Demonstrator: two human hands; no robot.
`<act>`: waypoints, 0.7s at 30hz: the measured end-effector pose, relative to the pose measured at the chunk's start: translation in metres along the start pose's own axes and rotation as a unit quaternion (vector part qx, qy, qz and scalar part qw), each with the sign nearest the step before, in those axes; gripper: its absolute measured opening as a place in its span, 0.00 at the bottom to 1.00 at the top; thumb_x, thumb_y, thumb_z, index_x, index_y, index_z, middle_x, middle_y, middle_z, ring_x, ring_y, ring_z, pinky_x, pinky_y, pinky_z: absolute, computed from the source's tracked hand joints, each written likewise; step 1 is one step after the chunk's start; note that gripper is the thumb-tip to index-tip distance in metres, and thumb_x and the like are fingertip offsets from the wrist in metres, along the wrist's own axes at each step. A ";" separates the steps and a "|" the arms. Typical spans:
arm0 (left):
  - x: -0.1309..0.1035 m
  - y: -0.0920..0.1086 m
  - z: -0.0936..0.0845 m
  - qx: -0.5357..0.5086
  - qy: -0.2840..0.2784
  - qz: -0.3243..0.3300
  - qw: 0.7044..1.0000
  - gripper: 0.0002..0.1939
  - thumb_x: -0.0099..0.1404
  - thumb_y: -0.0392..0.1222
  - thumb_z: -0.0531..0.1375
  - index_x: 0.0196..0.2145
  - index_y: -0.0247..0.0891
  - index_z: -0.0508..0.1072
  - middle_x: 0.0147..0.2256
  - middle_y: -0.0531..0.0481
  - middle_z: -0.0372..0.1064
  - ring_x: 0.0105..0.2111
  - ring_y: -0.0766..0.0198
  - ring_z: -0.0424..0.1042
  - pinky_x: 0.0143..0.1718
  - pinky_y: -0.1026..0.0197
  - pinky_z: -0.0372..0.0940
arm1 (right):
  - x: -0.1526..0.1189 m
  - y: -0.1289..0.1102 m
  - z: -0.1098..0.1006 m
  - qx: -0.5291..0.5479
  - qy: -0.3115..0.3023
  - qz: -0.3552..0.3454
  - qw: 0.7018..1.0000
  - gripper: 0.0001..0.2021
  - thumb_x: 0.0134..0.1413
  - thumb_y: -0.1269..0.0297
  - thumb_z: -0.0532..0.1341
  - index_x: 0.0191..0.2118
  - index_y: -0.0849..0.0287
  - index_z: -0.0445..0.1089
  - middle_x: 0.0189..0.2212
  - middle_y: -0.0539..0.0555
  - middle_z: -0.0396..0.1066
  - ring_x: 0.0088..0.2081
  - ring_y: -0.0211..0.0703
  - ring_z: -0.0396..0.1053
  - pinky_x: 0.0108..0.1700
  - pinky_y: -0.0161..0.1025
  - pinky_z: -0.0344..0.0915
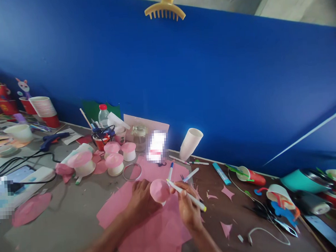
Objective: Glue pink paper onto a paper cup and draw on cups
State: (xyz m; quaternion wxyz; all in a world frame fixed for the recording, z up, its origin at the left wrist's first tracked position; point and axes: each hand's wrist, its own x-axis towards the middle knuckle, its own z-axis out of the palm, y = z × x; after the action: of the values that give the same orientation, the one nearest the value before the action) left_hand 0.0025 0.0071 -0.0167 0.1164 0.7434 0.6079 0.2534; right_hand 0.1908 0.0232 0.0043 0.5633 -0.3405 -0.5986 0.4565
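Note:
A small white cup with a rounded pink paper top (159,190) is held by my left hand (142,200), whose fingers wrap its left side. My right hand (188,207) grips a white marker with a yellow end (194,200); its tip points at the right edge of the pink top. Pink paper sheets (150,236) lie beneath both hands. Just beyond them are a blue-and-white marker (170,172), a capped white marker (191,174) and a silver ring (131,172). More white cups with pink tops (114,161) stand at the back left.
Stacked white cups (191,143) lean near the blue wall. A blue glue gun (53,139) with cables lies at left. On the right are pink scraps (226,229), a teal bottle (305,183), scissors (286,226) and a white cable (268,231).

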 end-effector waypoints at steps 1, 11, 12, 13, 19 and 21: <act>0.000 0.000 0.001 -0.003 -0.001 0.002 1.000 0.17 0.51 0.39 0.65 0.41 0.39 0.71 0.37 0.46 0.69 0.40 0.50 0.68 0.47 0.46 0.61 | -0.004 -0.002 0.001 -0.044 -0.001 -0.049 0.998 0.13 0.67 0.53 0.56 0.44 0.51 0.76 0.33 0.54 0.75 0.40 0.51 0.73 0.47 0.50 0.70; -0.004 -0.008 0.006 0.037 -0.001 0.038 0.999 0.07 0.63 0.33 0.55 0.37 0.39 0.71 0.37 0.43 0.70 0.40 0.51 0.67 0.43 0.49 0.60 | -0.017 -0.011 0.022 -0.255 -0.230 -0.331 0.879 0.30 0.61 0.72 0.60 0.67 0.48 0.58 0.39 0.55 0.75 0.41 0.51 0.75 0.60 0.58 0.68; -0.004 -0.008 0.006 0.035 -0.002 0.039 0.999 0.07 0.63 0.33 0.54 0.37 0.39 0.71 0.37 0.43 0.71 0.39 0.51 0.67 0.42 0.49 0.60 | -0.017 -0.012 0.023 -0.261 -0.232 -0.341 0.873 0.29 0.61 0.72 0.59 0.66 0.50 0.58 0.38 0.54 0.74 0.39 0.50 0.75 0.59 0.58 0.69; -0.004 -0.008 0.006 0.032 -0.002 0.040 0.999 0.08 0.63 0.33 0.54 0.38 0.39 0.71 0.38 0.43 0.71 0.39 0.52 0.67 0.43 0.50 0.60 | -0.017 -0.013 0.023 -0.259 -0.222 -0.358 0.869 0.28 0.61 0.72 0.59 0.66 0.52 0.59 0.38 0.54 0.74 0.39 0.50 0.74 0.58 0.57 0.70; -0.002 -0.004 0.006 0.029 0.016 0.009 0.999 0.08 0.58 0.38 0.60 0.37 0.38 0.71 0.36 0.45 0.70 0.39 0.52 0.68 0.44 0.50 0.62 | -0.014 -0.004 0.018 -0.212 -0.054 -0.393 0.893 0.19 0.67 0.70 0.53 0.61 0.58 0.65 0.43 0.59 0.72 0.47 0.53 0.73 0.53 0.54 0.75; -0.001 -0.001 0.004 0.030 0.014 0.003 0.999 0.13 0.54 0.39 0.62 0.38 0.38 0.71 0.37 0.45 0.70 0.40 0.51 0.69 0.45 0.50 0.62 | -0.013 -0.002 0.015 -0.213 -0.009 -0.352 0.911 0.17 0.68 0.70 0.52 0.59 0.57 0.66 0.44 0.60 0.72 0.47 0.54 0.74 0.47 0.52 0.76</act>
State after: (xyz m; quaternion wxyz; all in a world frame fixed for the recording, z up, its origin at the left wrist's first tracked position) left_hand 0.0039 0.0067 -0.0212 0.0851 0.7450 0.6144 0.2457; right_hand 0.1778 0.0079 0.0023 0.5956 -0.2159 -0.7681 0.0934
